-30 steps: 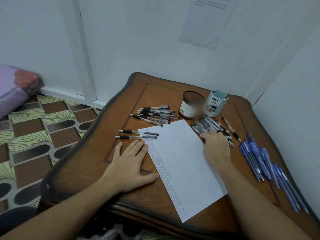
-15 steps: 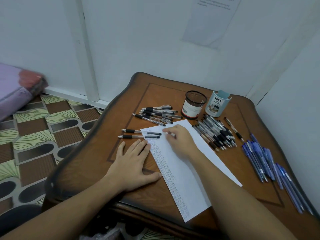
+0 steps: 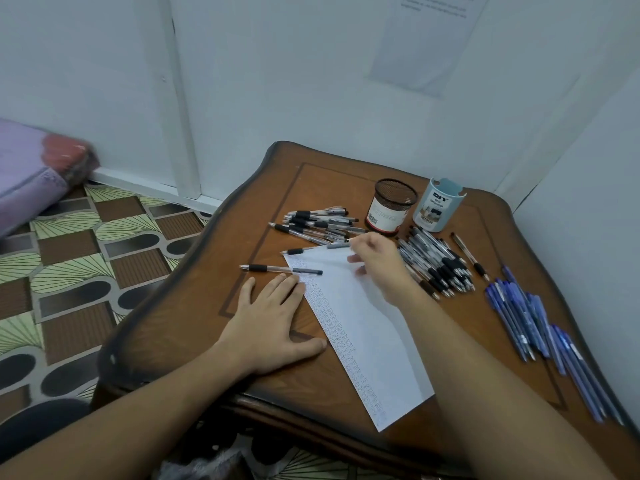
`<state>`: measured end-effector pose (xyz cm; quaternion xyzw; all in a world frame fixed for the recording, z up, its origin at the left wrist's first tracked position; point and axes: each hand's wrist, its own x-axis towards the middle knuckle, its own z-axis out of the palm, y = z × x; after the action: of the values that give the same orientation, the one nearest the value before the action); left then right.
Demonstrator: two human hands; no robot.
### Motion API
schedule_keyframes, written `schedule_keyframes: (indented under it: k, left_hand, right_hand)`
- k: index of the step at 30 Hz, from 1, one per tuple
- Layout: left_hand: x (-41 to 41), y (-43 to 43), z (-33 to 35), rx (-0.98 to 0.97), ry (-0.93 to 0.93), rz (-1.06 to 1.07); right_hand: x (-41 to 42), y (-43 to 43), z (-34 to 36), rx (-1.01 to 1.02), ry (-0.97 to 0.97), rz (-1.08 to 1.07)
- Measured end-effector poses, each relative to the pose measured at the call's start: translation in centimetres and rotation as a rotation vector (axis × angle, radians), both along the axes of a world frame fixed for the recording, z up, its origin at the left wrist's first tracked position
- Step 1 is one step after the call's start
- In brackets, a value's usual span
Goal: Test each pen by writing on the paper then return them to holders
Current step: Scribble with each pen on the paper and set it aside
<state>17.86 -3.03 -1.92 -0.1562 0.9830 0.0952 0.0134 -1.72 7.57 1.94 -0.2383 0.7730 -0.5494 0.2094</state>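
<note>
A white paper sheet (image 3: 367,327) lies on the wooden table (image 3: 194,327), with rows of small writing down its left edge. My left hand (image 3: 273,320) rests flat on the table, fingertips at the paper's left edge. My right hand (image 3: 381,265) is at the paper's top corner and pinches the rear end of a clear pen with a black grip (image 3: 304,250). Another such pen (image 3: 277,269) lies just below it, across the paper's edge. A black mesh holder (image 3: 391,206) and a light blue holder (image 3: 438,209) stand behind, no pens visible in them.
Several black-grip pens (image 3: 322,221) lie heaped left of the mesh holder, and a bigger heap (image 3: 436,266) lies right of my right hand. Blue pens (image 3: 533,320) are spread near the table's right edge. White walls close the back and right; patterned floor lies to the left.
My right hand left the right pen heap, crossed to the paper's top left, and took the upper of the two single pens, shifting it up and right. My left hand stayed put.
</note>
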Motion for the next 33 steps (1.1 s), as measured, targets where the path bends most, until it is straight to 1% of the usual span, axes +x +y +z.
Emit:
schedule_keyframes:
  k: [2, 4, 6, 8, 11, 16, 18, 21, 23, 26, 30, 33]
  left_hand:
    - [0.0, 0.0, 0.0, -0.003, 0.006, 0.000]
    - [0.0, 0.0, 0.0, -0.004, 0.003, 0.000]
    - [-0.1, 0.0, 0.0, -0.004, -0.010, -0.003]
    - [-0.1, 0.0, 0.0, -0.008, -0.012, -0.006]
    - [-0.1, 0.0, 0.0, 0.002, 0.004, -0.003]
    - [0.1, 0.1, -0.1, 0.015, 0.040, -0.009]
    - [0.2, 0.1, -0.1, 0.040, 0.066, -0.019]
    - [0.2, 0.1, 0.0, 0.041, 0.057, -0.020]
    - [0.1, 0.2, 0.0, 0.037, 0.056, -0.018]
    - [0.1, 0.2, 0.0, 0.031, 0.050, -0.020]
    - [0.1, 0.2, 0.0, 0.019, 0.041, -0.010]
    - [0.2, 0.3, 0.0, 0.020, 0.048, -0.012]
  right_hand:
    - [0.2, 1.0, 1.1, -0.320, -0.344, -0.127]
    - [0.6, 2.3, 2.1, -0.551, -0.552, -0.189]
    - [1.0, 3.5, 2.8, -0.682, -0.631, -0.210]
    - [1.6, 4.2, 3.2, -0.758, -0.626, -0.256]
    - [2.5, 5.0, 3.4, -0.749, -0.569, -0.309]
    - [3.9, 6.5, 3.2, -0.633, -0.478, -0.250]
    - [4.3, 7.0, 3.0, -0.620, -0.449, -0.239]
    - [4.6, 7.8, 2.5, -0.603, -0.434, -0.252]
    - [4.8, 8.3, 2.4, -0.634, -0.419, -0.218]
    - [5.0, 8.8, 2.3, -0.600, -0.469, -0.180]
    - [5.2, 9.8, 1.2, -0.562, -0.656, -0.143]
    - [5.1, 10.4, 0.0, -0.462, -0.626, -0.108]
